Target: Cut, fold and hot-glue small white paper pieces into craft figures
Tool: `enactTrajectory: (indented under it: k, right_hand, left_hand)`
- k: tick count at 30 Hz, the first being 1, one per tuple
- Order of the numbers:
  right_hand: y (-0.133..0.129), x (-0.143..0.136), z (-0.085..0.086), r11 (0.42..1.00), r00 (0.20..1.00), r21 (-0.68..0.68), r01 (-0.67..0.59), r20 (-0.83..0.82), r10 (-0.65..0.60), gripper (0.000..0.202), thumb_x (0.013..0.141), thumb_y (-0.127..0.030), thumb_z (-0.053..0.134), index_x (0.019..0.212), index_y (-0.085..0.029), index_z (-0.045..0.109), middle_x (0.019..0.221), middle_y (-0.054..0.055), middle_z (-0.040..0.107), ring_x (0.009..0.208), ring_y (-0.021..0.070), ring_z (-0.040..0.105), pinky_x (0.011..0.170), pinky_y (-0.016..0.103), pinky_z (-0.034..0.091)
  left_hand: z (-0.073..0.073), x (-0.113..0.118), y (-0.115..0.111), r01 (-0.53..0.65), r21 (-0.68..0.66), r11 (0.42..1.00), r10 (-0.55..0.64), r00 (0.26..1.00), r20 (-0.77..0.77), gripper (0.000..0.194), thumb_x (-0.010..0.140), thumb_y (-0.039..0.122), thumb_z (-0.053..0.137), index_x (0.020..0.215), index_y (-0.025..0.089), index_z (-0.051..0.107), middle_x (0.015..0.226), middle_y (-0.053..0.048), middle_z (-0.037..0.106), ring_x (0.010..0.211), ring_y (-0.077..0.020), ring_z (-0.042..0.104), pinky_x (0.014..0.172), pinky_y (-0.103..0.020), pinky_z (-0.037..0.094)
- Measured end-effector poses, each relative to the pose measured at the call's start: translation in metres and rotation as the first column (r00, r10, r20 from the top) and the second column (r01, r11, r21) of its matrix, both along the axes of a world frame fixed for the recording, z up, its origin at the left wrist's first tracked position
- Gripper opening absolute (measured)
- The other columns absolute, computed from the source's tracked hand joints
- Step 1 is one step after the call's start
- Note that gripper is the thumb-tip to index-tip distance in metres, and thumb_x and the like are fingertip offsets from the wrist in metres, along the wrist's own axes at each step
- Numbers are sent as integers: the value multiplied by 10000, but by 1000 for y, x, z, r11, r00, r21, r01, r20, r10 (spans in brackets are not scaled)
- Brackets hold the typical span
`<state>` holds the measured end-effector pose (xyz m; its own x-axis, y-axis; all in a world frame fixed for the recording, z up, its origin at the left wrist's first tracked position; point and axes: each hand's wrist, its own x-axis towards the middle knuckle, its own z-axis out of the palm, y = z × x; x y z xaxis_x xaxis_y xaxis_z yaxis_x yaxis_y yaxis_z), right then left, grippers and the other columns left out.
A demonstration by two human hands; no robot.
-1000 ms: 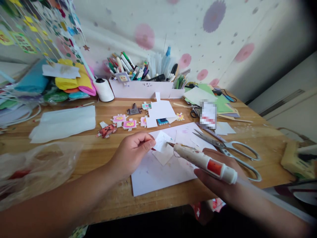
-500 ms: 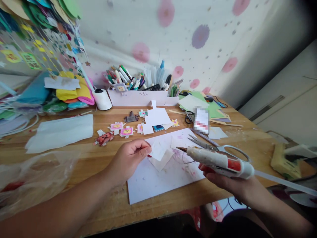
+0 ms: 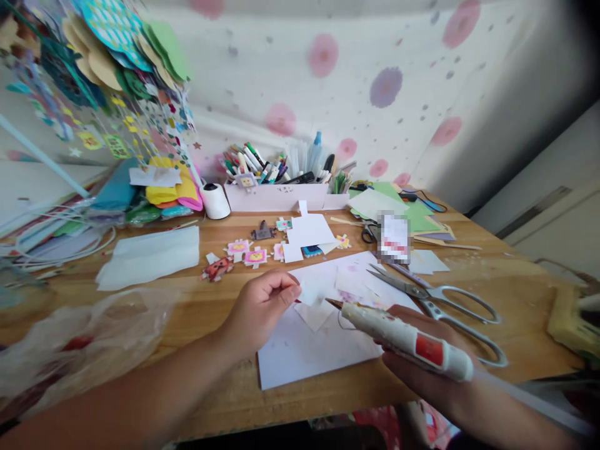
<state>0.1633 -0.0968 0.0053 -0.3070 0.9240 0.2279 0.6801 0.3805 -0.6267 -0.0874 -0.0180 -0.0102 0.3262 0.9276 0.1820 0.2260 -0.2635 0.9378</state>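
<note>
Thumb and fingers of my left hand (image 3: 265, 306) pinch the edge of a small whitish piece of paper (image 3: 313, 291), held above a white board (image 3: 295, 359). My right hand (image 3: 412, 356) grips a white glue gun (image 3: 389, 331) with a red patch on its side. Its metal tip points left, close to the paper, and a long pale glue stick (image 3: 529, 400) sticks out of its back end. Another loose paper piece (image 3: 315, 315) lies under the pinched one on the board. Large scissors (image 3: 426, 294) rest just beyond my right hand, blades pointing left.
Small coloured paper figures (image 3: 255, 257) and white cut-outs (image 3: 309, 230) lie behind the board. A pen box (image 3: 276, 197) and a thread spool (image 3: 216, 201) stand at the back. White sheets (image 3: 150, 256) and a clear plastic bag (image 3: 107, 331) are on the left. Green paper (image 3: 419, 215) is at back right.
The glue gun has moved down and left, so its tip is nearer the paper in my left hand. More of the scissors shows. The whole view has shifted slightly.
</note>
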Motion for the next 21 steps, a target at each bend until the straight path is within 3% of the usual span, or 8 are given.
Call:
enactTrajectory:
  k: [8, 13, 16, 18, 19, 21]
  right_hand:
    - [1, -12, 10, 986, 989, -147, -74, 114, 91, 109, 809, -118, 487, 797, -215, 536, 778, 19, 584, 648, 139, 557, 579, 258, 468]
    - [3, 13, 20, 990, 989, -135, -42, 132, 60, 86, 797, -150, 530, 783, -227, 567, 769, 13, 600, 667, 165, 583, 616, 297, 488]
    - [6, 56, 18, 990, 997, -122, 72, 51, -66, 132, 770, -180, 577, 878, -242, 622, 797, 9, 638, 705, 192, 617, 606, 315, 502]
    - [10, 96, 10, 969, 974, -135, 205, -68, -215, 202, 753, -192, 605, 946, -233, 647, 840, 22, 672, 744, 206, 640, 591, 306, 502]
    - [13, 117, 5, 936, 929, -141, 322, -143, -342, 196, 751, -202, 613, 941, -220, 655, 823, 27, 681, 723, 199, 644, 570, 291, 493]
    - [20, 157, -7, 766, 736, -179, 617, -212, -643, 149, 750, -218, 619, 884, -174, 668, 670, 13, 647, 578, 156, 606, 472, 243, 427]
  left_hand:
    - [-6, -1, 0, -32, -99, 995, 39, 997, 72, 215, 841, 332, 538, 693, 181, 581, 683, 12, 567, 648, -131, 502, 591, -247, 406]
    - [-7, -3, 4, -27, -151, 988, 46, 991, 122, 209, 839, 345, 554, 724, 180, 609, 714, -6, 609, 697, -151, 550, 650, -274, 432]
    - [-9, -4, 6, -54, -146, 988, 68, 994, 90, 209, 828, 359, 564, 720, 188, 617, 695, -5, 613, 683, -165, 561, 626, -272, 435]
    - [-11, -6, 8, -87, -108, 990, 93, 994, 50, 224, 824, 380, 568, 708, 197, 624, 670, 0, 612, 664, -168, 555, 602, -264, 425]
    - [-12, -6, 10, -98, -92, 991, 101, 994, 28, 220, 817, 391, 579, 720, 201, 632, 680, 0, 623, 674, -171, 558, 608, -262, 423]
    - [-14, -7, 12, -98, -74, 992, 97, 995, -19, 226, 813, 419, 585, 753, 208, 642, 716, -4, 643, 707, -182, 563, 635, -265, 428]
